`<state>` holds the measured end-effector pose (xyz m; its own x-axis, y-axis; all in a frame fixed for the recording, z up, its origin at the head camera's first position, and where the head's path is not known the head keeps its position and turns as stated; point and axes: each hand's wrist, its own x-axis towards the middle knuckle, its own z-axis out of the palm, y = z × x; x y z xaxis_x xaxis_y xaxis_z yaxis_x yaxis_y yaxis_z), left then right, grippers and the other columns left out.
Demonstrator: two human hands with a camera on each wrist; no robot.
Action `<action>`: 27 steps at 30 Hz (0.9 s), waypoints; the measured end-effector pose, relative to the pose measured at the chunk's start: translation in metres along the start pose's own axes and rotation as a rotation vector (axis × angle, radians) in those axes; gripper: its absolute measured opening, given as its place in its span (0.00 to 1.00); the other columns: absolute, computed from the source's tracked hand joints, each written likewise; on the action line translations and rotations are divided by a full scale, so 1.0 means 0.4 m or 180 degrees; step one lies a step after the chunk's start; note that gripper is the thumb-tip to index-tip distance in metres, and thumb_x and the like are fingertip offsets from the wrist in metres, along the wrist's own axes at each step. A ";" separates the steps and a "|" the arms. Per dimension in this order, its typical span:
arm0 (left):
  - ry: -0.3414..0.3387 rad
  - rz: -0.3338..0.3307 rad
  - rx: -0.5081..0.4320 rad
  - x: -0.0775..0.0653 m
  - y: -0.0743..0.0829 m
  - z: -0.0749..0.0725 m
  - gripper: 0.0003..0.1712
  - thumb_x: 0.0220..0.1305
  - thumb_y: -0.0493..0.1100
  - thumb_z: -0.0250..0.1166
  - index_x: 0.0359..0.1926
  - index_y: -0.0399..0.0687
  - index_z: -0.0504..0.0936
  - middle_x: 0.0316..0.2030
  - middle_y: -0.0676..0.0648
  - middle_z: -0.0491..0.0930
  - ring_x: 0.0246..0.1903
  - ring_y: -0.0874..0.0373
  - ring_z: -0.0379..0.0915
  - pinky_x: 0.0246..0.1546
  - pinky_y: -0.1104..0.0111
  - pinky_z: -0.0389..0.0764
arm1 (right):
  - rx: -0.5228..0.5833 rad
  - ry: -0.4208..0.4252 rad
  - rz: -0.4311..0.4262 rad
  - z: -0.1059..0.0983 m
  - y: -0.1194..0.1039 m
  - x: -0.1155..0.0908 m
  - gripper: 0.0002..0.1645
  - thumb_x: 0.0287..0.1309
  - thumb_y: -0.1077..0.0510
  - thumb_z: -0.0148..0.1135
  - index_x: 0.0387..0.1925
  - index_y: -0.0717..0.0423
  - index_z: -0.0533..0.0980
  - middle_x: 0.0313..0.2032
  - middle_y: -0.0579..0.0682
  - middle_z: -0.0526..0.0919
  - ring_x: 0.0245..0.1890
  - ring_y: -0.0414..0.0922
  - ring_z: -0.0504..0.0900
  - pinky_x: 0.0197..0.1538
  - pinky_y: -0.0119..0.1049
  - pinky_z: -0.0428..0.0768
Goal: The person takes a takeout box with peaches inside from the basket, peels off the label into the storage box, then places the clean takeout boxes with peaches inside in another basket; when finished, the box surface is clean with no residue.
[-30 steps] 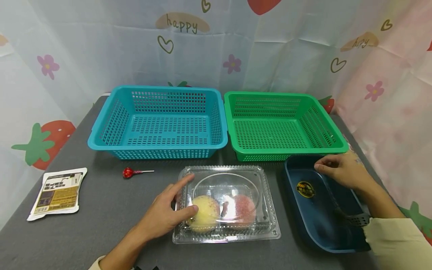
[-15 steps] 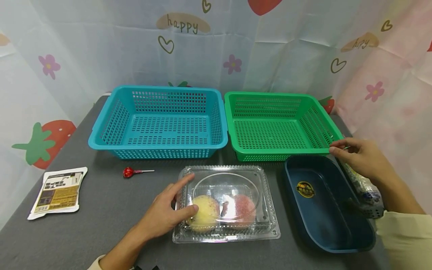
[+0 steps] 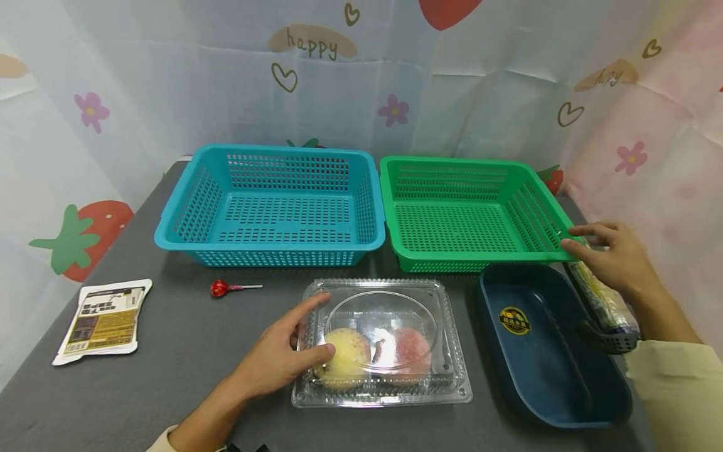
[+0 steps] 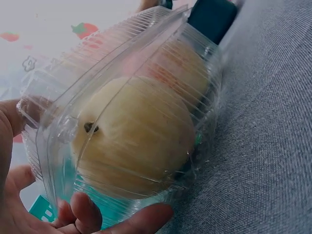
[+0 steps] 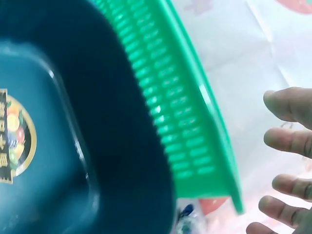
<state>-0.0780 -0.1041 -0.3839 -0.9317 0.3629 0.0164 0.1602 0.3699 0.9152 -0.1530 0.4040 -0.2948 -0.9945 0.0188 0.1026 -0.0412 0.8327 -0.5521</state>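
In the head view, my left hand [image 3: 277, 351] rests against the left side of a clear plastic clamshell box [image 3: 384, 395]. Its index finger and thumb lie extended over the lid's left edge. Inside the box sit a yellow peach-like fruit [image 3: 344, 358] and a pinkish one [image 3: 409, 351]; the left wrist view shows the yellow fruit [image 4: 131, 136] close up. My right hand [image 3: 618, 260] is at the front right corner of the green basket [image 3: 480, 256], with spread fingers [image 5: 287, 141] holding nothing. Below it, a dark blue basin [image 3: 559, 376] carries a round gold label.
A blue basket [image 3: 282, 248] stands beside the green one at the back. On the grey table lie a red lollipop [image 3: 220, 288] and a white-and-brown packet [image 3: 104, 320] at left. A shiny yellowish packet [image 3: 604, 298] lies right of the basin, partly under my right hand.
My right hand has moved from over the basin's far right edge outward to the green basket's corner, uncovering the shiny packet. The left hand stays on the box. The head view has shifted slightly.
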 end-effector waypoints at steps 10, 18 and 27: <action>-0.0207 -0.0058 -0.0469 0.002 0.000 -0.005 0.45 0.52 0.47 0.73 0.70 0.57 0.64 0.30 0.44 0.60 0.27 0.53 0.60 0.24 0.66 0.68 | -0.0018 -0.0293 0.0026 0.022 0.058 0.022 0.36 0.68 0.45 0.53 0.61 0.72 0.66 0.70 0.74 0.43 0.61 0.78 0.51 0.52 0.75 0.56; -0.0392 -0.0180 -0.1054 0.003 0.000 -0.008 0.48 0.50 0.39 0.75 0.71 0.53 0.62 0.34 0.42 0.57 0.24 0.55 0.63 0.18 0.66 0.75 | -0.0084 -0.0354 -0.0045 0.040 0.077 0.036 0.38 0.67 0.45 0.55 0.62 0.74 0.66 0.70 0.73 0.44 0.68 0.73 0.37 0.56 0.76 0.46; -0.0440 -0.0199 -0.1299 0.002 0.001 -0.013 0.50 0.48 0.34 0.76 0.71 0.54 0.62 0.36 0.40 0.58 0.27 0.55 0.67 0.23 0.65 0.78 | -0.0059 -0.0476 -0.0057 0.047 0.082 0.046 0.40 0.69 0.45 0.53 0.64 0.78 0.60 0.71 0.71 0.42 0.68 0.72 0.36 0.58 0.74 0.44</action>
<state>-0.0805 -0.1082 -0.3815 -0.8786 0.4720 -0.0727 -0.0630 0.0364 0.9973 -0.1747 0.4212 -0.3267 -0.9969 -0.0777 -0.0129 -0.0587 0.8423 -0.5358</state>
